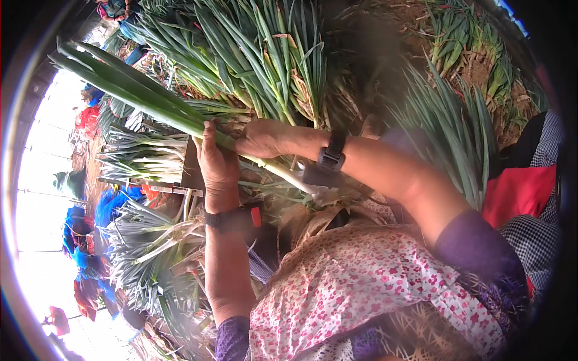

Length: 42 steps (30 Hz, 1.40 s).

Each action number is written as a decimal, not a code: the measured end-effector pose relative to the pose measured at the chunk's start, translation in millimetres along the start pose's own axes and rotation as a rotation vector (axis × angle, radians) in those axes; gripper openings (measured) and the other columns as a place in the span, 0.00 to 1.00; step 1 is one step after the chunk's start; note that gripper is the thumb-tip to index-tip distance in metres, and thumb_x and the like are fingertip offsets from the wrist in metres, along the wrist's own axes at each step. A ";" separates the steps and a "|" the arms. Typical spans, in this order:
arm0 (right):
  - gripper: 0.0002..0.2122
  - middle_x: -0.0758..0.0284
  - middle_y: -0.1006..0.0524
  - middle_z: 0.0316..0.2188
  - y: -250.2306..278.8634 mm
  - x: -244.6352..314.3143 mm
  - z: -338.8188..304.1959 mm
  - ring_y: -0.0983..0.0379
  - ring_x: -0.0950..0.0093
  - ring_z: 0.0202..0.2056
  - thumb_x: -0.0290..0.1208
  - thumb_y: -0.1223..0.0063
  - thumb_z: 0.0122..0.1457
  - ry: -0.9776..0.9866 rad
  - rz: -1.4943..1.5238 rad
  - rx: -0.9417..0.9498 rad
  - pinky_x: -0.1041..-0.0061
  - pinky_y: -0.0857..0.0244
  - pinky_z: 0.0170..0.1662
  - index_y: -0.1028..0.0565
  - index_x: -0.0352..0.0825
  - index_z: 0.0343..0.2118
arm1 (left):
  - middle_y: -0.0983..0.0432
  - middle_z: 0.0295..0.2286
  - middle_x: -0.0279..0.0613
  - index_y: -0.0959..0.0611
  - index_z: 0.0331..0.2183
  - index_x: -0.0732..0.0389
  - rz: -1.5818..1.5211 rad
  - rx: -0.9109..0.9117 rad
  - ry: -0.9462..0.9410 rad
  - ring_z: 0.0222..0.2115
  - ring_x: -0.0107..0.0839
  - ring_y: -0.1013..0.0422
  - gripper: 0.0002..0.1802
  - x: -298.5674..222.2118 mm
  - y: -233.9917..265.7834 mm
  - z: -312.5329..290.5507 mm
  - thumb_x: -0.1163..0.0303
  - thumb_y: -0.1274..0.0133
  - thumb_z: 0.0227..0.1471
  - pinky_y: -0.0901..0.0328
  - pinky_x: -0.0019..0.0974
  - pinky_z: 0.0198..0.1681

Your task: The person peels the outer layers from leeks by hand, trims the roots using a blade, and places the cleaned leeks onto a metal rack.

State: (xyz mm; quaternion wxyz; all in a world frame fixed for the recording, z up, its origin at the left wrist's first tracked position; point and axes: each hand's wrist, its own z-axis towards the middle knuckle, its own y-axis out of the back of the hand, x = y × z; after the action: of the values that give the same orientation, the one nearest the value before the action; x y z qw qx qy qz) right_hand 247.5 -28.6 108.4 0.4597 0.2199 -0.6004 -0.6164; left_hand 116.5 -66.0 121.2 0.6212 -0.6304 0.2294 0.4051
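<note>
A long green onion (150, 93) lies slantwise across my two hands. Its green leaves point to the far left, and its pale stalk runs down to the right toward my lap. My left hand (218, 165) is closed round it where the leaves meet the stalk, the thumb pointing up along it. Right beside, my right hand (260, 139) is closed on the stalk, its fingertips partly hidden behind the left hand and the onion. Dark straps sit on both my wrists. The root end is blurred near my apron (361, 265).
A big heap of green onions (259, 60) stands beyond my hands. Trimmed ones (147, 156) lie stacked at a wooden stand on the left, with a loose pile (144, 246) nearer. Another bunch (451, 126) rises at the right beside red cloth (521, 195).
</note>
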 end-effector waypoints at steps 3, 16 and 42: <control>0.14 0.53 0.26 0.22 2.1 3.8 -4.5 0.28 0.56 0.26 0.39 0.59 0.53 -0.157 0.204 0.013 0.59 0.36 0.32 0.25 0.33 0.27 | 0.34 0.34 0.34 0.34 0.45 0.55 -0.026 0.026 0.015 0.34 0.28 0.36 0.20 1.3 5.7 -0.9 0.66 0.48 0.51 0.38 0.33 0.40; 0.11 0.57 0.24 0.25 -1.7 11.9 -31.5 0.26 0.65 0.28 0.35 0.46 0.48 -0.291 0.739 -0.260 0.71 0.34 0.32 0.22 0.36 0.32 | 0.34 0.30 0.36 0.34 0.40 0.55 0.050 -0.048 0.042 0.26 0.27 0.36 0.13 -3.0 10.6 -3.6 0.63 0.52 0.54 0.38 0.31 0.29; 0.15 0.61 0.24 0.24 -2.1 19.6 -172.9 0.28 0.70 0.26 0.40 0.48 0.52 -0.525 0.729 0.503 0.70 0.36 0.33 0.25 0.36 0.39 | 0.39 0.21 0.37 0.31 0.35 0.60 -0.062 -0.153 0.090 0.18 0.27 0.42 0.29 -118.4 172.9 51.2 0.41 0.64 0.54 0.43 0.28 0.19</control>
State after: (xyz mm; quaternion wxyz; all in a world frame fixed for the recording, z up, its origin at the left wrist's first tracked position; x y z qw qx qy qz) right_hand 379.7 -138.2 80.4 0.4113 -0.0619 -0.8629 -0.2871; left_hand -99.1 -63.1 117.2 0.5725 -0.7004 0.2055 0.3734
